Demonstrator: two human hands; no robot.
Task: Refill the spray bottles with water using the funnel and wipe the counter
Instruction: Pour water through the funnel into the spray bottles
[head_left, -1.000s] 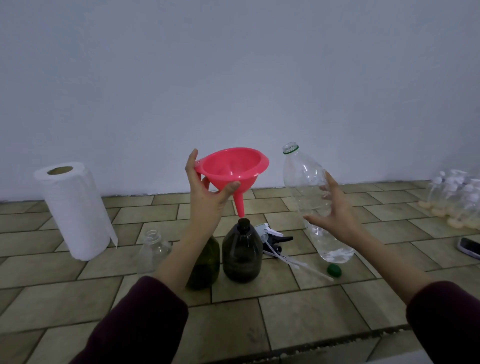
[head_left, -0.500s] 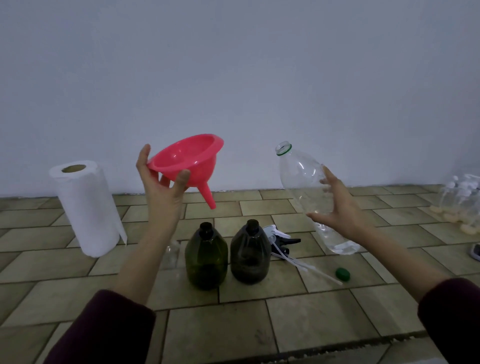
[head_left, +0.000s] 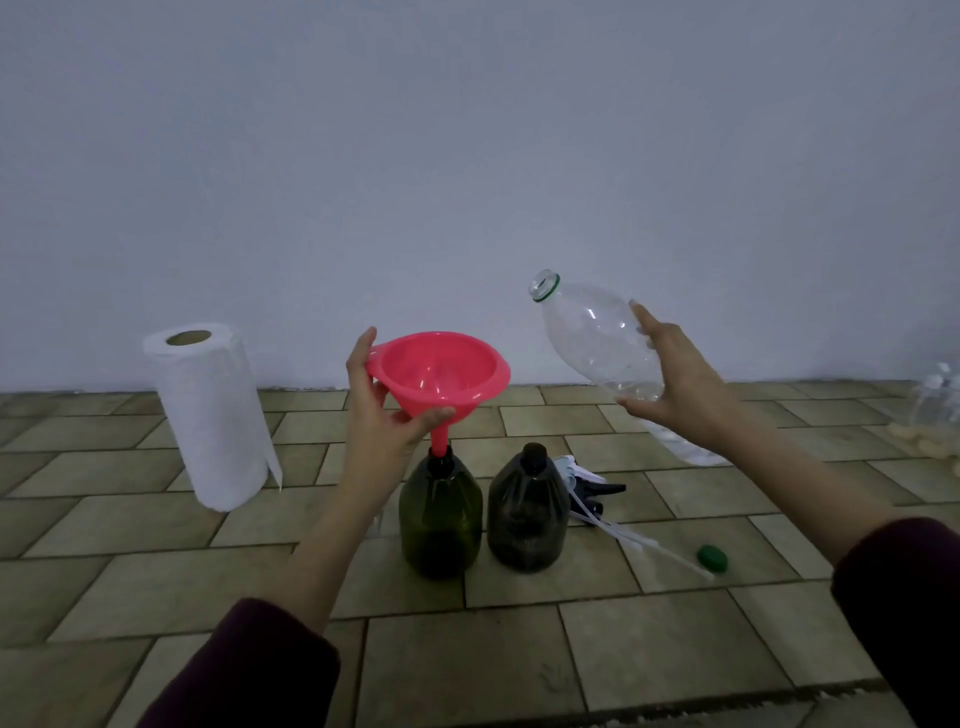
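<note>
My left hand (head_left: 382, 410) grips a pink funnel (head_left: 441, 371) by its rim and cone; its spout sits in the neck of the left dark green bottle (head_left: 440, 514). A second dark bottle (head_left: 527, 512) stands uncapped right beside it. My right hand (head_left: 675, 382) holds a clear plastic water bottle (head_left: 587, 332), tilted with its open mouth up and to the left, a little water in its lower end. Removed spray heads with white tubes (head_left: 597, 493) lie right of the dark bottles.
A paper towel roll (head_left: 210, 415) stands at the left on the tiled counter (head_left: 467, 665). A green cap (head_left: 711, 557) lies at the right near the tube ends. More clear spray bottles (head_left: 935, 410) stand at the far right by the wall.
My left hand has brought the funnel down and set its spout into the left green bottle's neck. My right hand has tilted the clear bottle further towards the left.
</note>
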